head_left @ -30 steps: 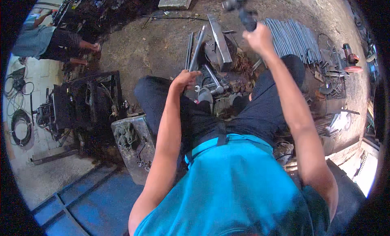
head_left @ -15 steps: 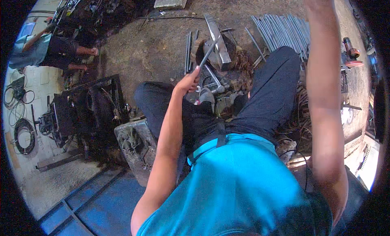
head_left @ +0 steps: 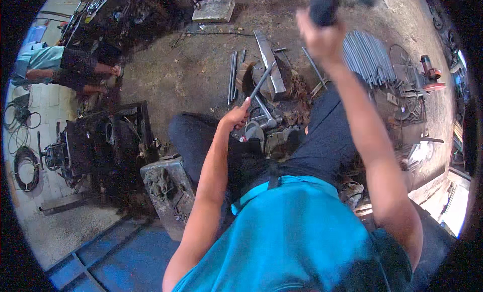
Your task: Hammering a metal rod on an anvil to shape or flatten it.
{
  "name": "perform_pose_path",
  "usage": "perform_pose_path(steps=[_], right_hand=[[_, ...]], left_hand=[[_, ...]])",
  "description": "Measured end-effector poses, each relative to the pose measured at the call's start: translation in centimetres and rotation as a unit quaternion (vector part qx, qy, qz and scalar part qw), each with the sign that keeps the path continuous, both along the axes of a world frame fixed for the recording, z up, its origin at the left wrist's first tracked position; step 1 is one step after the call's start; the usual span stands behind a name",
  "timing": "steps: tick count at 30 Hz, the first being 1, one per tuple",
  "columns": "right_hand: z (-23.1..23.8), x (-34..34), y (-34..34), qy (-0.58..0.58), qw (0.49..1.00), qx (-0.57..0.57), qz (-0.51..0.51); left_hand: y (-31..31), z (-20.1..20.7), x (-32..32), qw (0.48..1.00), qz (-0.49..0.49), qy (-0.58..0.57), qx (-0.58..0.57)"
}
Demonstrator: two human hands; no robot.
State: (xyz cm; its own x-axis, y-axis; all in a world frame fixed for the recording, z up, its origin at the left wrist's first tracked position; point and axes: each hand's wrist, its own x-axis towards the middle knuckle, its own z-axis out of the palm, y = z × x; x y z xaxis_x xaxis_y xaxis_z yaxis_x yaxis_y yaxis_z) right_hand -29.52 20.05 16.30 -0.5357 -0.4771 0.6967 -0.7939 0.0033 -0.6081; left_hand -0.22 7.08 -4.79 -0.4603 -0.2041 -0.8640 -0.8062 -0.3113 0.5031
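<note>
Grey rod [head_left: 262, 82] in left grip [head_left: 238, 115], unreadably blurred hammer [head_left: 323, 9] in right grip [head_left: 324, 40]

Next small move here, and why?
Probably swing the dark, blurred hammer-like tool down onto the far end of the slim grey metal rod: the right hand holds the tool raised, while the left hand holds the rod with its tip over the long grey metal block. Whether rod and block touch, I can't tell.

I get white glare at lower right, deep shadow over the machinery [head_left: 108, 136] at left, motion blur smearing the right hand [head_left: 322, 43], grainy darks, and fisheye bending toward a black rim.
</note>
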Motion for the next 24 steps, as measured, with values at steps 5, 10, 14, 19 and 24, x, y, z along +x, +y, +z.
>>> perform_pose_path(steps=[5, 10, 14, 19, 24], right_hand=[[-13.8, 3.1, 4.0, -0.156, 0.938, 0.305, -0.049], [2.4, -3.3, 0.9, -0.043, 0.986, 0.151, -0.059], [18.6, -4.6, -0.7, 0.038, 0.998, 0.053, 0.002], [18.8, -2.4, -3.5, -0.030, 0.988, -0.152, 0.002], [-10.2, 1.3, 0.6, -0.140, 0.980, 0.097, -0.103]], left_hand=[[0.3, 0.1, -0.7, 0.999, -0.005, 0.037, -0.026], [0.8, 1.8, -0.9, 0.998, 0.026, 0.020, 0.048], [0.9, 1.7, -0.2, 1.000, 0.020, 0.014, 0.014], [0.3, 1.1, -0.6, 0.999, 0.012, -0.020, -0.044], [1.0, 1.1, -0.7, 0.957, -0.094, -0.025, -0.272]])
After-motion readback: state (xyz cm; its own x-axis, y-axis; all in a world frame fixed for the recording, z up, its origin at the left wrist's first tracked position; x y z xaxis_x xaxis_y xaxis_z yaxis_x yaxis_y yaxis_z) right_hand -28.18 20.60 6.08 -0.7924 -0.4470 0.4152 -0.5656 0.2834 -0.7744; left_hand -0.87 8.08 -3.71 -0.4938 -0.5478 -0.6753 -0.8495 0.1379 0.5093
